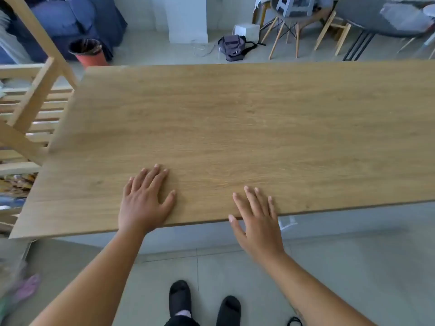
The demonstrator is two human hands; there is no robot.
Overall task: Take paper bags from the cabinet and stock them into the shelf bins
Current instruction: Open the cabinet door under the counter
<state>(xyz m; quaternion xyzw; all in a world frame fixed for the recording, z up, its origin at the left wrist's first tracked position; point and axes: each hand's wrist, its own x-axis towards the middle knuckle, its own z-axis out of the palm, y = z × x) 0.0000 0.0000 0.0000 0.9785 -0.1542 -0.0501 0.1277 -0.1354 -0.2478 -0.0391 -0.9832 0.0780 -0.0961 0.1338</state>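
Note:
My left hand point(146, 201) lies flat, palm down, on the near part of a bare wooden table point(247, 128), fingers spread and empty. My right hand point(256, 220) hovers over the table's near edge with its fingers apart and nothing in it. No paper bag, cabinet or bin shows clearly. A slatted wooden shelf point(30, 109) stands at the table's left end, with blurred items on its lower level.
Beyond the table are a red waste bin point(88, 52), a dark backpack point(233, 47) on the floor, a white box point(246, 31), wooden-legged chairs point(289, 29) and a dark round table point(386, 20). My feet in black slippers point(181, 300) stand on the grey tiled floor.

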